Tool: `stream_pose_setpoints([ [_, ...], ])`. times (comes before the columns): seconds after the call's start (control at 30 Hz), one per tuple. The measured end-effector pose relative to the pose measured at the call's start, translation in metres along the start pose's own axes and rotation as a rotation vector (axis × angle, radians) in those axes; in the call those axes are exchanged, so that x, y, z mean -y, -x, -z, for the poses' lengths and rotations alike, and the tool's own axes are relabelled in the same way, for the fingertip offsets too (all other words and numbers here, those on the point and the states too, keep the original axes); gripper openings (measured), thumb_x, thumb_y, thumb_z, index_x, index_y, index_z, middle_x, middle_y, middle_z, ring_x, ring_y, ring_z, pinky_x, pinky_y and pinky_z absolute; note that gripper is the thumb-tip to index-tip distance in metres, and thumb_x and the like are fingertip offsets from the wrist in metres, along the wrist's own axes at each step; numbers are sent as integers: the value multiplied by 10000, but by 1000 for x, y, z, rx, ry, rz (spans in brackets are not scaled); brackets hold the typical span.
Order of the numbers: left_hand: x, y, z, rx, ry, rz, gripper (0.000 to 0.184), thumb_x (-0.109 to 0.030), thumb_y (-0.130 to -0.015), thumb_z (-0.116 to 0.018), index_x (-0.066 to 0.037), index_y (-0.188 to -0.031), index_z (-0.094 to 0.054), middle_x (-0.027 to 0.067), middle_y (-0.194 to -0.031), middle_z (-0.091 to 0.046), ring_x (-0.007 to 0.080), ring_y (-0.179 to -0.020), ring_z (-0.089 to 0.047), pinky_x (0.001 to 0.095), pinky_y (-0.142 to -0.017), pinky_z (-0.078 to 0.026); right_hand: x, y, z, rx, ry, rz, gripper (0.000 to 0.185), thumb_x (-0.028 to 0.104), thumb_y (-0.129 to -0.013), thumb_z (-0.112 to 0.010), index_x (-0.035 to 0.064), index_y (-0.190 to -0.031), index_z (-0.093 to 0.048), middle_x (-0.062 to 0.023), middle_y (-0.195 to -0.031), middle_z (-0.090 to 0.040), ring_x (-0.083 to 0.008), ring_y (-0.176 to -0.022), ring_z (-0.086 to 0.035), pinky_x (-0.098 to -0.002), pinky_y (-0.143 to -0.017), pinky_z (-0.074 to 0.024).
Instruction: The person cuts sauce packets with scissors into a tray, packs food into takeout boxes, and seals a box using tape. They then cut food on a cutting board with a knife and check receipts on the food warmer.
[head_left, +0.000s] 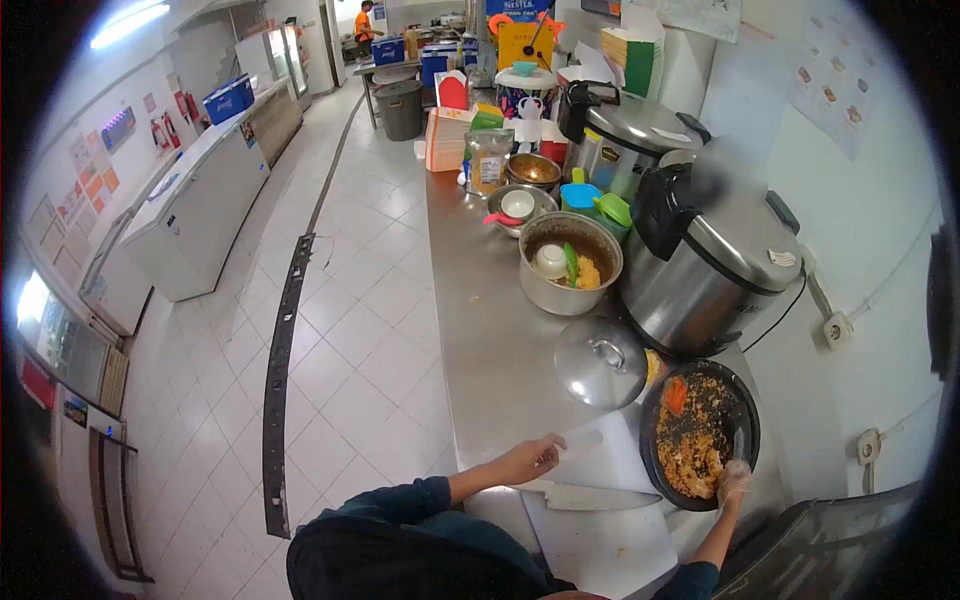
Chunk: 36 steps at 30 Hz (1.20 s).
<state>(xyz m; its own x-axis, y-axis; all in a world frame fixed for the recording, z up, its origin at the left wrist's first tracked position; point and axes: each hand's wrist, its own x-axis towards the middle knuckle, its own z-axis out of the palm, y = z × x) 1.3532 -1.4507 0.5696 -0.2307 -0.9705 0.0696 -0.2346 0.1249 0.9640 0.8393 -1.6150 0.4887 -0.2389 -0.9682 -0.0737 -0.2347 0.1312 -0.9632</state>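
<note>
My left hand [538, 458] is bare and hovers by the left edge of a white cutting board [600, 550], fingers loosely bent and slightly apart, holding nothing. Just below it a large knife [600, 497] lies flat across the board, its blade towards the right. My right hand [735, 480], in a clear plastic glove, is at the lower right rim of a wide black bowl [651, 440]. Its fingers look closed around something pale that I cannot make out. Orange-brown crumbly food [690, 455] is spread inside the bowl, with a red-orange piece [676, 396] near its upper left.
Beyond the bowl, a steel lid [600, 362] lies on the metal counter [480, 360]. A pot [560, 297] with a white cup and yellow food stands behind it. Two large cookers [700, 290] line the wall. A person in orange [364, 25] is far back.
</note>
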Motion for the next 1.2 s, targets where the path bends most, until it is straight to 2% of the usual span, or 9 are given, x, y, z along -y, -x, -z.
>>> stream_pose_setpoints([
  [0.13,0,2,-4,31,14,14,252,-62,-803,-483,-58,-1039,-396,89,-745,-546,204,-695,-552,307,-649,-449,82,28,-41,209,1289,245,60,86,-762,-540,30,-741,-549,-79,-668,-549,-179,-589,-517,-303,-496,-409],
  [0.3,2,4,-5,72,-28,17,258,-70,-799,-486,-62,-1044,-405,85,-747,-546,209,-701,-549,309,-657,-441,123,39,-87,641,2007,25,153,197,-778,-510,73,-816,-592,-82,-800,-597,-225,-747,-571,-337,-619,-446],
  [0.5,2,7,-2,53,-50,30,243,-91,-801,-493,-65,-1032,-424,82,-764,-554,210,-721,-553,311,-660,-441,146,64,-93,493,2030,321,336,412,-697,-574,116,-851,-612,-62,-870,-602,-179,-766,-596,-319,-628,-488],
  [0.6,2,6,1,70,-70,46,228,-106,-803,-503,-66,-1021,-448,87,-786,-563,213,-749,-561,316,-670,-449,163,58,-92,654,1958,21,215,197,-753,-504,58,-899,-577,-110,-894,-586,-248,-842,-563,-340,-689,-454],
  [0.63,3,5,1,56,-60,38,230,-103,-801,-507,-66,-1022,-451,90,-788,-564,214,-750,-562,315,-672,-451,36,-2,-36,388,1728,383,196,148,-764,-448,41,-838,-596,-124,-858,-590,-268,-827,-563,-348,-704,-447],
  [0.73,10,8,-6,58,-33,34,241,-96,-796,-520,-64,-1025,-452,96,-793,-566,214,-750,-567,309,-678,-455,80,40,-35,144,1239,142,262,236,-768,-486,17,-884,-569,-210,-851,-569,-336,-820,-538,-399,-740,-413],
  [1.03,4,-28,-27,214,-65,11,320,-110,-785,-569,-41,-1065,-429,75,-842,-575,141,-787,-570,258,-692,-453,16,35,-29,-319,741,546,118,109,-660,-542,17,-727,-516,-143,-635,-513,-316,-512,-479,-393,-485,-394],
  [1.17,-19,-55,-29,211,-70,-46,318,-100,-790,-557,-38,-1071,-422,83,-846,-579,149,-791,-572,271,-706,-458,57,29,-23,209,1534,597,108,117,-689,-526,20,-737,-529,-124,-561,-522,-243,-498,-521,-350,-448,-396],
  [1.2,-27,-61,-29,222,-42,-51,316,-93,-791,-553,-36,-1072,-421,85,-845,-580,149,-790,-572,273,-708,-458,72,46,-30,102,930,365,107,129,-709,-525,24,-733,-529,-101,-535,-507,-224,-492,-516,-336,-438,-392],
])
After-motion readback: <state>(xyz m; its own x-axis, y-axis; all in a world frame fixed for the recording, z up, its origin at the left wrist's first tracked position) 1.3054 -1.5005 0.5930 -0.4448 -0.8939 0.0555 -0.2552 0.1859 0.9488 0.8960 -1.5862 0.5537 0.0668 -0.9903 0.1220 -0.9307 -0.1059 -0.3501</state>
